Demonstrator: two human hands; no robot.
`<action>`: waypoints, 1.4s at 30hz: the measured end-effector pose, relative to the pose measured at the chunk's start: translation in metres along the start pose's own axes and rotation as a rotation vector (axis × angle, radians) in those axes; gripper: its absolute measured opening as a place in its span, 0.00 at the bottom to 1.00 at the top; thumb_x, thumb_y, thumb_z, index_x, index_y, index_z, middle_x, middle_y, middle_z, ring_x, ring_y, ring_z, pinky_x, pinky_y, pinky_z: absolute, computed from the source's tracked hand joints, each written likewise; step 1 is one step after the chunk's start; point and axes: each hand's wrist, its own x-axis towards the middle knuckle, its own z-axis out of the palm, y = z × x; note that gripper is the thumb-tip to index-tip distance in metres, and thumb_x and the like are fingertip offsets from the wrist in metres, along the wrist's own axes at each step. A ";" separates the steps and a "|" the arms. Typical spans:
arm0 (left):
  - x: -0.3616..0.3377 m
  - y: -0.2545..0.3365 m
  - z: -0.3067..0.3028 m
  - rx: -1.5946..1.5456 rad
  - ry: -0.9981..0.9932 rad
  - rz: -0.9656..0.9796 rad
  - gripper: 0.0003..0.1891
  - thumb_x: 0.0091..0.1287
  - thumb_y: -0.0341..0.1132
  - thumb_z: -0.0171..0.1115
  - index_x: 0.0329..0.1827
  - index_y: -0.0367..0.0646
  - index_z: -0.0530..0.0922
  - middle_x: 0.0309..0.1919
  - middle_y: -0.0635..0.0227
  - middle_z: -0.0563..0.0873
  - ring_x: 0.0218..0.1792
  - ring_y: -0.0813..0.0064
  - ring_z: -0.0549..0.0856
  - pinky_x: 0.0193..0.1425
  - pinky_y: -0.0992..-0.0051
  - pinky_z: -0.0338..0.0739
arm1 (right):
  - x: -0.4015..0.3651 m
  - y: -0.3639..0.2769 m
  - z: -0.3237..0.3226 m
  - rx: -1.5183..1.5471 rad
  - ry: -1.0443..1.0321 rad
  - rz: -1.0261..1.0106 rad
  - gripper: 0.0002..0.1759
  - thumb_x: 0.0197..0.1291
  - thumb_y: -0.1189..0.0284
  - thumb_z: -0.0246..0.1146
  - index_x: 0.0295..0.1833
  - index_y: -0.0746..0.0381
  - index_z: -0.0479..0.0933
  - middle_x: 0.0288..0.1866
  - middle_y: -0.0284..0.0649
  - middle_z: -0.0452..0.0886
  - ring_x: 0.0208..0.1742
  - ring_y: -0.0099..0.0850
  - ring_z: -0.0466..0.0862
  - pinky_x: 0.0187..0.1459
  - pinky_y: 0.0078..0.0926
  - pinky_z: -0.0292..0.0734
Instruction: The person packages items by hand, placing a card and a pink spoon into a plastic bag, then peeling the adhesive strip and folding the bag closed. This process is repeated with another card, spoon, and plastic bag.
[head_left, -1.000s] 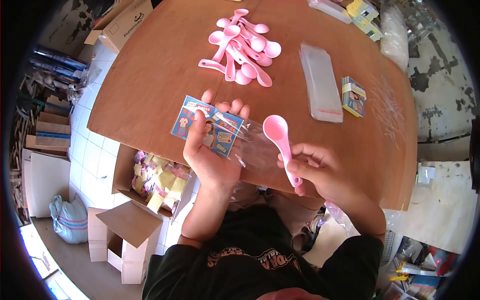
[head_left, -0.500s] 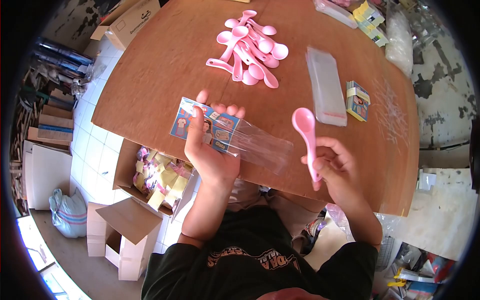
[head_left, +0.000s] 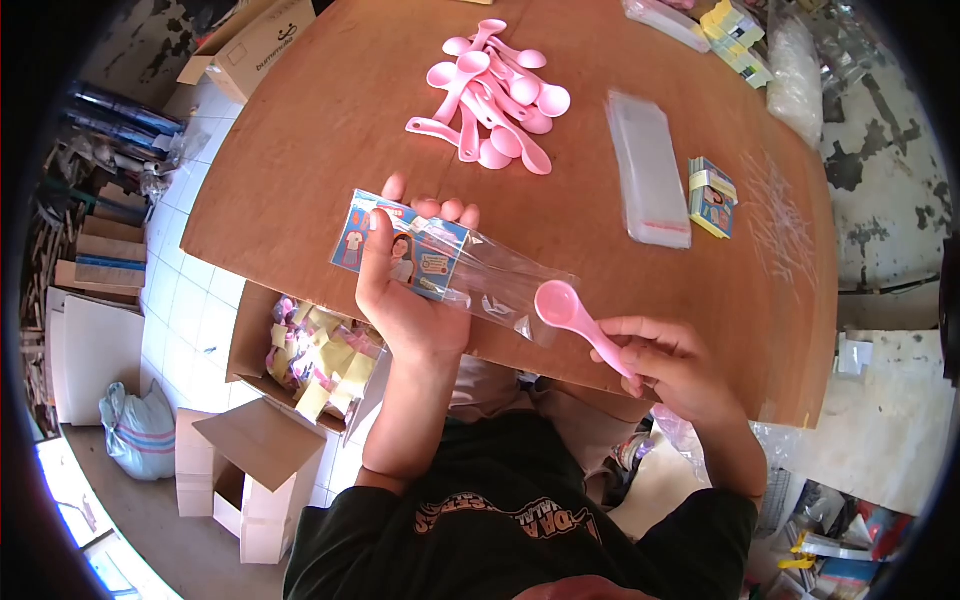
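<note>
My left hand (head_left: 415, 300) grips a clear plastic bag (head_left: 505, 285) at its left end, where a printed blue card (head_left: 430, 262) shows inside, thumb across the front and fingers behind. The bag's other end points right. In my right hand (head_left: 670, 360) a pink spoon (head_left: 568, 308) is pinched by its handle, its bowl right at the free end of the bag and overlapping it in this view. Beyond both hands lies a heap of pink spoons (head_left: 490, 95) on the wooden table (head_left: 330, 120).
Right of the heap lie a stack of clear bags (head_left: 650, 175), a banded bundle of cards (head_left: 711, 198) and scattered thin clear strips (head_left: 785, 225). Below the table's left edge, a carton holds pink and yellow packed pieces (head_left: 320, 350). An open carton (head_left: 255, 470) stands nearer.
My right hand has tilted the spoon leftward, bringing its bowl from upright and apart to the bag's free end. My left hand has shifted slightly left, and the bag's end looks wider.
</note>
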 end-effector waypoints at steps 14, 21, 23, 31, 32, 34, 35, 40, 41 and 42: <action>-0.017 -0.016 0.013 0.075 -0.022 -0.145 0.23 0.70 0.44 0.51 0.62 0.37 0.67 0.42 0.57 0.79 0.49 0.59 0.80 0.61 0.53 0.72 | 0.015 0.006 0.005 0.066 -0.036 -0.089 0.25 0.64 0.77 0.60 0.65 0.66 0.61 0.39 0.43 0.80 0.28 0.22 0.76 0.31 0.20 0.75; -0.033 -0.030 0.022 0.130 0.053 -0.295 0.21 0.71 0.44 0.51 0.61 0.39 0.68 0.41 0.59 0.80 0.48 0.60 0.81 0.61 0.52 0.73 | 0.014 -0.005 0.023 0.077 0.086 -0.313 0.26 0.65 0.72 0.61 0.65 0.68 0.62 0.38 0.43 0.81 0.34 0.25 0.83 0.39 0.23 0.82; -0.035 -0.035 0.024 0.082 0.070 -0.346 0.21 0.71 0.45 0.51 0.60 0.40 0.68 0.41 0.59 0.80 0.49 0.60 0.81 0.62 0.52 0.73 | 0.013 0.000 0.016 0.008 0.117 -0.386 0.22 0.66 0.72 0.60 0.61 0.69 0.66 0.38 0.42 0.81 0.32 0.25 0.83 0.38 0.23 0.82; -0.041 -0.043 0.024 0.053 -0.018 -0.507 0.36 0.69 0.58 0.50 0.69 0.40 0.57 0.61 0.55 0.69 0.66 0.57 0.67 0.72 0.55 0.56 | -0.023 -0.057 -0.010 -0.122 0.759 -1.243 0.10 0.66 0.74 0.56 0.49 0.69 0.74 0.38 0.46 0.82 0.38 0.28 0.84 0.36 0.21 0.80; -0.041 -0.042 0.024 0.129 0.004 -0.445 0.37 0.69 0.58 0.51 0.70 0.39 0.55 0.65 0.55 0.65 0.68 0.57 0.64 0.73 0.55 0.55 | -0.019 -0.076 -0.005 -0.217 0.861 -1.274 0.09 0.66 0.75 0.57 0.47 0.69 0.75 0.36 0.43 0.82 0.36 0.26 0.83 0.33 0.19 0.78; -0.042 -0.041 0.023 0.136 -0.025 -0.417 0.34 0.69 0.52 0.52 0.71 0.41 0.54 0.68 0.57 0.59 0.70 0.60 0.61 0.73 0.56 0.54 | -0.002 -0.100 -0.010 -0.322 0.968 -1.312 0.08 0.65 0.76 0.58 0.46 0.69 0.77 0.34 0.40 0.82 0.33 0.23 0.82 0.31 0.16 0.76; -0.043 -0.040 0.026 0.268 -0.045 -0.316 0.33 0.69 0.48 0.53 0.72 0.42 0.54 0.68 0.58 0.60 0.69 0.60 0.62 0.73 0.56 0.54 | 0.007 -0.105 -0.017 -0.629 0.972 -1.177 0.08 0.64 0.75 0.59 0.43 0.69 0.78 0.32 0.36 0.81 0.30 0.20 0.79 0.28 0.14 0.71; -0.041 -0.034 0.022 0.504 -0.286 -0.112 0.31 0.65 0.33 0.56 0.71 0.42 0.57 0.68 0.60 0.62 0.69 0.63 0.63 0.73 0.59 0.54 | 0.006 -0.118 -0.006 -0.948 0.910 -1.103 0.07 0.62 0.74 0.63 0.37 0.68 0.82 0.26 0.28 0.78 0.21 0.12 0.68 0.22 0.12 0.60; -0.041 -0.033 0.024 0.503 -0.290 -0.113 0.31 0.65 0.33 0.56 0.71 0.42 0.57 0.68 0.60 0.62 0.69 0.63 0.63 0.73 0.59 0.54 | 0.005 -0.117 0.001 -0.920 0.873 -1.035 0.06 0.61 0.75 0.64 0.37 0.67 0.82 0.24 0.28 0.78 0.21 0.12 0.68 0.22 0.13 0.60; -0.039 -0.031 0.027 0.628 -0.370 -0.062 0.31 0.64 0.32 0.59 0.70 0.40 0.59 0.67 0.59 0.63 0.69 0.63 0.63 0.72 0.61 0.55 | 0.003 -0.115 0.008 -0.889 0.838 -0.969 0.06 0.60 0.75 0.64 0.37 0.67 0.82 0.22 0.28 0.77 0.20 0.12 0.67 0.22 0.13 0.60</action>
